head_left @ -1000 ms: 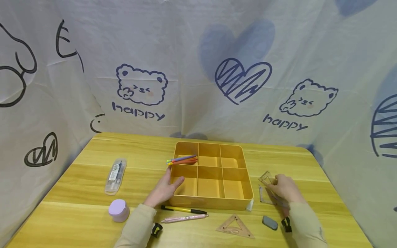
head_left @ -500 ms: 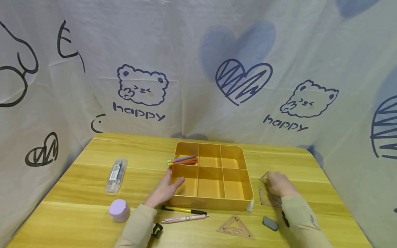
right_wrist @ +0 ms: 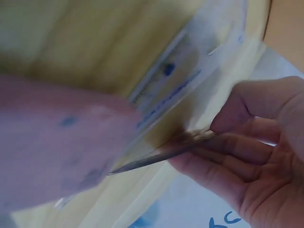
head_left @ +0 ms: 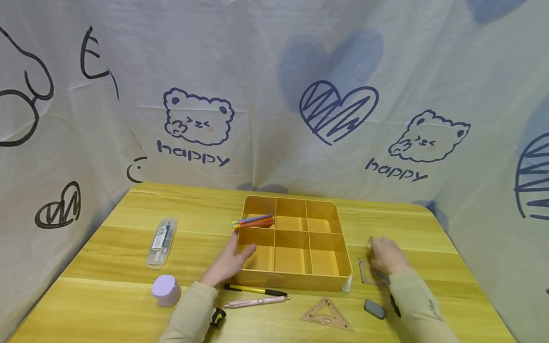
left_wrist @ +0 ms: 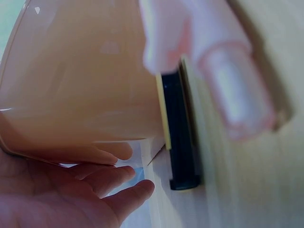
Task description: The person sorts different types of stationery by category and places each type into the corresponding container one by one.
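A yellow box with several compartments (head_left: 296,282) stands mid-table. My left hand (head_left: 225,262) holds its left wall, thumb over the rim and fingers along the outside; the left wrist view shows these fingers by the wall (left_wrist: 80,80). To the right of the box, my right hand (head_left: 388,256) pinches a thin clear set square (right_wrist: 161,159) between thumb and fingers, seen nearly edge-on in the right wrist view. In the head view the hand mostly covers it. Under that hand lies another clear ruler-like piece (head_left: 362,272), with markings (right_wrist: 175,85), partly hidden.
Colored sticks (head_left: 255,221) lie across the box's back-left compartment. In front are a yellow-black pen (head_left: 255,289), a pink pen (head_left: 257,302), an orange-tan set square (head_left: 327,315) and a grey eraser (head_left: 375,309). Leftward are a clear pen case (head_left: 161,244) and a lilac container (head_left: 166,290).
My right hand has turned and shifted slightly left over the clear set square, which now shows less in the head view. The left hand and the box stay in place.
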Demonstrator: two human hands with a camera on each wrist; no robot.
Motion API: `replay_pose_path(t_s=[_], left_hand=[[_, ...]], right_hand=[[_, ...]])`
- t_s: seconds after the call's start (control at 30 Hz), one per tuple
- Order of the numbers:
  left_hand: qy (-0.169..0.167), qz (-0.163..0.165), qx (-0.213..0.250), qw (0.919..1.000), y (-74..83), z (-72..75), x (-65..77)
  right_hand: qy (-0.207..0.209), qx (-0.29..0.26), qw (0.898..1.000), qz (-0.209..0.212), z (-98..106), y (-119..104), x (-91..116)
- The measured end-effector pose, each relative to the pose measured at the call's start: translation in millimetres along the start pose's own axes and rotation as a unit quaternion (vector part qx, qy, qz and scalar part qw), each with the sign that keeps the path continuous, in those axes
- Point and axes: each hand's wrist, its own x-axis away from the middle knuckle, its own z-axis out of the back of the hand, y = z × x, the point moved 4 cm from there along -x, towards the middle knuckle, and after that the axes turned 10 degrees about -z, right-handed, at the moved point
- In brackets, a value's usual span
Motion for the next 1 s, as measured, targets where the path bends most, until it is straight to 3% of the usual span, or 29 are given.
replay_pose_path(t_s=[0.23,0.47,0.7,0.8,1.0], left_hand=[[0.003,-0.005,-0.001,1.0000,-0.2,0.5,-1.1],[0.004,-0.013,0.000,0.9999,0.9,0.7,-1.8],[0.005,-0.013,-0.002,0.9999,1.9,1.3,-1.6],[0.003,-0.011,-0.002,0.9999,2.4,1.2,-0.9],[-0.002,-0.007,0.001,1.0000,2.7,1.2,0.1]], right_hand=[[0.012,-0.037,0.999,-0.030,9.5,11.4,4.1],[0.148,-0.066,0.986,-0.028,28.8,9.7,7.6],[0.267,-0.121,0.955,0.044,45.9,-16.2,5.0],[0.262,-0.135,0.953,0.066,49.3,-27.6,2.9],[0.174,-0.159,0.967,0.096,57.1,-49.9,-1.0]])
